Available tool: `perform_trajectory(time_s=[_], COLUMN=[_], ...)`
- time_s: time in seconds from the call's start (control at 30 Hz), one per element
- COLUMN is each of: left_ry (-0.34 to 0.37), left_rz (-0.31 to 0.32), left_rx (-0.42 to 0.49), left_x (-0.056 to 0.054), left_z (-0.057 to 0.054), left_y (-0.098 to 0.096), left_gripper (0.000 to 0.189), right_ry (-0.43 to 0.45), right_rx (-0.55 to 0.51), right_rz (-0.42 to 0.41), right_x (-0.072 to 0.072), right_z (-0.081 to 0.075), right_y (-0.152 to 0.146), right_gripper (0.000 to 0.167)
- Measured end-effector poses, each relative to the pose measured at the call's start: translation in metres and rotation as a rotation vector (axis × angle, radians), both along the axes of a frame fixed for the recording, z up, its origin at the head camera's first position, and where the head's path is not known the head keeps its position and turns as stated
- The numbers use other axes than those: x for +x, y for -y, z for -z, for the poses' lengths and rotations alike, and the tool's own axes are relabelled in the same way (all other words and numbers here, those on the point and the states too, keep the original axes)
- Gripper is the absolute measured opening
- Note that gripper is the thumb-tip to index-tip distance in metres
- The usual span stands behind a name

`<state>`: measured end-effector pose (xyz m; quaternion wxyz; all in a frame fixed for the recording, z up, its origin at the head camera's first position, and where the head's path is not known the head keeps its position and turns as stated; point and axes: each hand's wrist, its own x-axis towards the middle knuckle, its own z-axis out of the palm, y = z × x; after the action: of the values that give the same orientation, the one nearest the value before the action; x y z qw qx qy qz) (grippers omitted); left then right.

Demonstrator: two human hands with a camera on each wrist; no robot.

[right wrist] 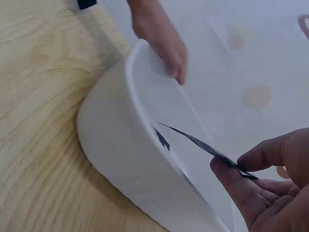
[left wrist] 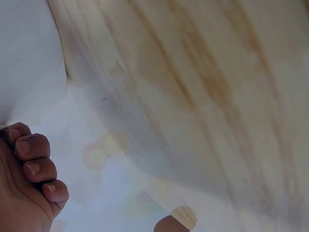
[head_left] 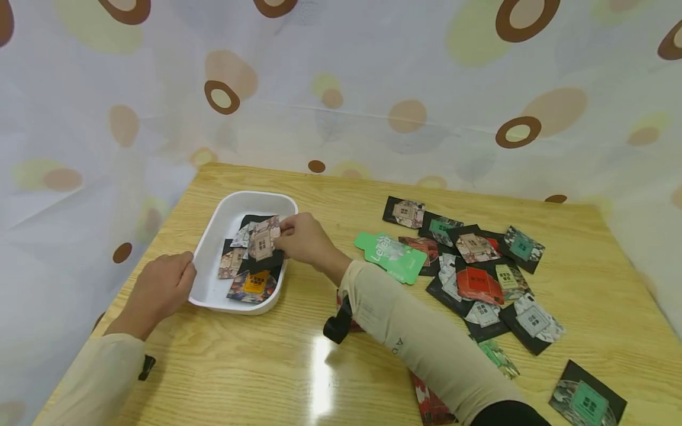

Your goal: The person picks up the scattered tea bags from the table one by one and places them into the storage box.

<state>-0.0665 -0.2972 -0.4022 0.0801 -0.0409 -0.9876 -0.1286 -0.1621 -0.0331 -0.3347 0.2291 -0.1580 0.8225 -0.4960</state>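
My left hand (head_left: 164,287) grips the left rim of a white plastic tub (head_left: 203,274). In the left wrist view the fingers of that hand (left wrist: 34,169) are curled, and the tub's side shows above them. My right hand (head_left: 308,239) pinches a small flat sachet (head_left: 264,239) with a pinkish label by its edge, over the tub's right side. Seen edge-on in the right wrist view, the sachet (right wrist: 203,145) lies between thumb and fingers of the right hand (right wrist: 275,183). Below it in the tub are several sachets, one with an orange label (head_left: 256,283).
Many sachets lie loosely spread on the right of the wooden table (head_left: 266,367), including a red one (head_left: 478,285) and a separate dark one (head_left: 588,395). A green card (head_left: 391,256) lies at their left. My right forearm covers part of some red packets. A patterned cloth (head_left: 373,71) hangs behind.
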Motion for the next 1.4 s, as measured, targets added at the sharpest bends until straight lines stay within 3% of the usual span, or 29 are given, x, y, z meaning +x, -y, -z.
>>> perform_trajectory(time_s=[0.1,0.2,0.3,0.4,0.53,0.67,0.8,0.93,1.07,1.23,1.4], left_ry=[-0.002,-0.004,-0.005,-0.005,-0.020,-0.031,-0.039,-0.046,-0.018,0.003,-0.024], left_rz=[0.004,0.007,0.007,0.009,0.008,0.016,0.031,0.027,0.012,0.011,0.018], left_rx=[-0.010,-0.015,-0.016,-0.014,-0.004,0.009,0.009,0.006,0.003,0.009,0.010], left_x=[0.000,0.001,0.001,0.002,0.003,0.004,0.003,0.002,0.000,0.001,0.002], left_z=[-0.002,-0.003,-0.003,-0.003,-0.001,0.001,0.002,0.001,0.000,-0.001,-0.001], left_y=[0.000,0.000,0.000,0.000,-0.001,-0.001,-0.002,-0.001,-0.001,0.000,0.000], left_gripper=[0.033,0.033,0.033,0.033,0.034,0.035,0.035,0.034,0.034,0.034,0.034], right_ry=[-0.098,-0.164,-0.169,-0.147,-0.099,-0.125,-0.193,-0.238,-0.241,-0.246,-0.231], right_rx=[0.117,0.197,0.225,0.241,0.235,0.236,0.200,0.185,0.235,0.366,0.517], right_rz=[-0.038,-0.068,-0.100,-0.151,-0.292,-0.364,-0.291,-0.175,-0.095,-0.055,-0.085], right_x=[0.008,0.016,0.023,0.028,0.033,0.033,0.019,-0.009,-0.036,-0.055,-0.057], right_z=[0.004,0.008,0.013,0.017,0.022,0.019,0.009,-0.004,-0.012,-0.007,0.007], right_y=[0.016,0.029,0.038,0.043,0.046,0.033,0.000,-0.045,-0.095,-0.151,-0.185], right_gripper=[0.005,0.027,0.028,0.005,0.044,0.058,0.065,0.059,0.052,0.046,0.044])
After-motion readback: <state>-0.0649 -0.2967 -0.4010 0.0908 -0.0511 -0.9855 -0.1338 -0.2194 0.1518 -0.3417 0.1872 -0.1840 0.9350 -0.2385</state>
